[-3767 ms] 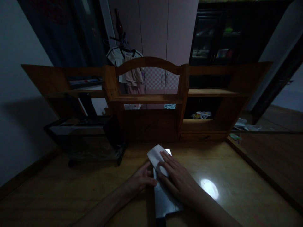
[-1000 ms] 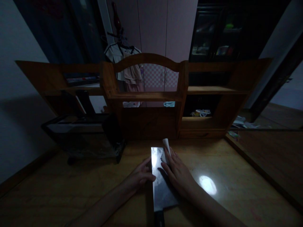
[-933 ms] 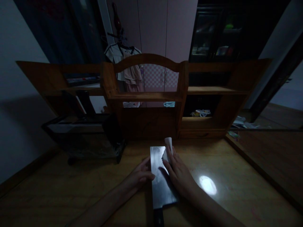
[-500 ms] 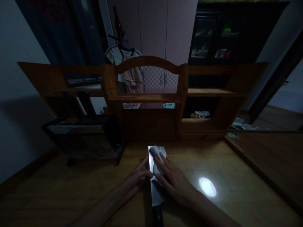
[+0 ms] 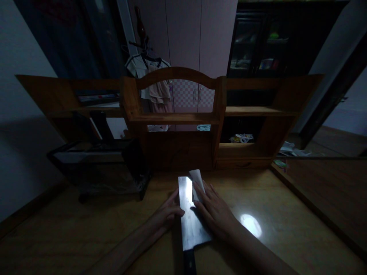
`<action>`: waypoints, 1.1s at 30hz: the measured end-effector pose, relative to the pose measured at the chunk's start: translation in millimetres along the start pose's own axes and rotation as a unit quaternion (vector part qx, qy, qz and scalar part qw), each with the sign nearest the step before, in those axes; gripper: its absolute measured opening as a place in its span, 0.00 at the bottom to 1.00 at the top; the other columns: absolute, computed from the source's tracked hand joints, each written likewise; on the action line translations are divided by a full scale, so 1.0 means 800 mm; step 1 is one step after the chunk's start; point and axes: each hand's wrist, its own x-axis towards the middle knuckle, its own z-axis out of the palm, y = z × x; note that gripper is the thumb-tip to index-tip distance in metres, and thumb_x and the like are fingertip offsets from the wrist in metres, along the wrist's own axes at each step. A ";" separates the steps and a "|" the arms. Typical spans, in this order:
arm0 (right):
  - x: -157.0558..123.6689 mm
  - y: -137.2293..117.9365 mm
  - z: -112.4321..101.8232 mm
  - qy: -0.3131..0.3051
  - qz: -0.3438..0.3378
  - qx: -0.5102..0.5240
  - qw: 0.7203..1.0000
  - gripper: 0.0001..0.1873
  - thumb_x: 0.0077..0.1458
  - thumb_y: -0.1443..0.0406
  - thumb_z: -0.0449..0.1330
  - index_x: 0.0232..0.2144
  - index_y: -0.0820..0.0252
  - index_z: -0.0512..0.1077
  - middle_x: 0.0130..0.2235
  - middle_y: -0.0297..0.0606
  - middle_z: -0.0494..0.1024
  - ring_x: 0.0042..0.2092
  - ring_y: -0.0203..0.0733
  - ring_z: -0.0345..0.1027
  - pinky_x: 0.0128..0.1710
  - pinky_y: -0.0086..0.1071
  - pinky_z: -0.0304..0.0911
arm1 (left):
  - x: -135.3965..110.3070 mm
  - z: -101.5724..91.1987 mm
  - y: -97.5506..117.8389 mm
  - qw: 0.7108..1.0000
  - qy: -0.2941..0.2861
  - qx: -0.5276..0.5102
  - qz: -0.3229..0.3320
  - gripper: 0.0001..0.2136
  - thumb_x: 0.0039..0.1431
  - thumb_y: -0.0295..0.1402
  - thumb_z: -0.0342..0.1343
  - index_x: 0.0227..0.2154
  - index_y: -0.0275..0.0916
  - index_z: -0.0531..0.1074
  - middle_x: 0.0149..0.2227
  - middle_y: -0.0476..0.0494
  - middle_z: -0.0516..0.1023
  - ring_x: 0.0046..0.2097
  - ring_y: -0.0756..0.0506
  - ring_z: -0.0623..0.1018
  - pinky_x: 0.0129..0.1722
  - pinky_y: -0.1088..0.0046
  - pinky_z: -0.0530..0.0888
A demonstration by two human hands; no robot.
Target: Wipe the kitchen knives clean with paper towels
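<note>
A broad cleaver (image 5: 189, 221) lies flat on the wooden desk (image 5: 272, 202), blade pointing away from me and its dark handle (image 5: 189, 263) toward me. My right hand (image 5: 216, 214) lies on the blade's right side with fingers stretched, pressing a white tissue (image 5: 197, 183) onto the steel near the far end. My left hand (image 5: 169, 212) rests against the blade's left edge, fingers curled on it.
A wooden shelf unit (image 5: 177, 118) stands across the back of the desk. A dark tray rack (image 5: 97, 160) sits at the left. A bright lamp reflection (image 5: 250, 225) shines on the desk to the right. Papers (image 5: 292, 151) lie at the far right.
My right hand has slid the tissue from the blade's left part to its far right corner. Earlier the tissue covered more of the far end. The left hand has stayed at the blade's edge.
</note>
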 end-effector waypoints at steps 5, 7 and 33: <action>0.000 0.002 0.009 0.017 0.008 -0.014 1.000 0.33 0.66 0.54 0.45 0.67 0.49 0.36 0.69 0.33 0.36 0.68 0.47 0.24 0.65 0.52 0.37 | 0.001 -0.004 -0.002 1.000 -0.007 0.006 0.001 0.44 0.41 0.17 0.57 0.63 0.46 0.53 0.49 0.40 0.76 0.45 0.40 0.77 0.42 0.68 0.71; -0.001 0.000 0.010 0.016 0.007 -0.013 1.000 0.34 0.66 0.53 0.45 0.67 0.50 0.34 0.69 0.34 0.35 0.68 0.47 0.24 0.66 0.51 0.38 | 0.001 -0.004 -0.001 1.000 -0.014 0.006 0.001 0.44 0.42 0.17 0.57 0.64 0.47 0.52 0.49 0.40 0.75 0.45 0.40 0.77 0.43 0.68 0.71; -0.010 -0.030 -0.006 -0.085 -0.059 0.023 0.994 0.34 0.64 0.51 0.48 0.66 0.44 0.37 0.68 0.30 0.24 0.68 0.51 0.19 0.66 0.49 0.36 | -0.003 -0.005 0.001 1.000 -0.002 0.021 -0.016 0.26 0.44 0.17 0.55 0.50 0.37 0.69 0.45 0.40 0.76 0.43 0.43 0.76 0.43 0.69 0.70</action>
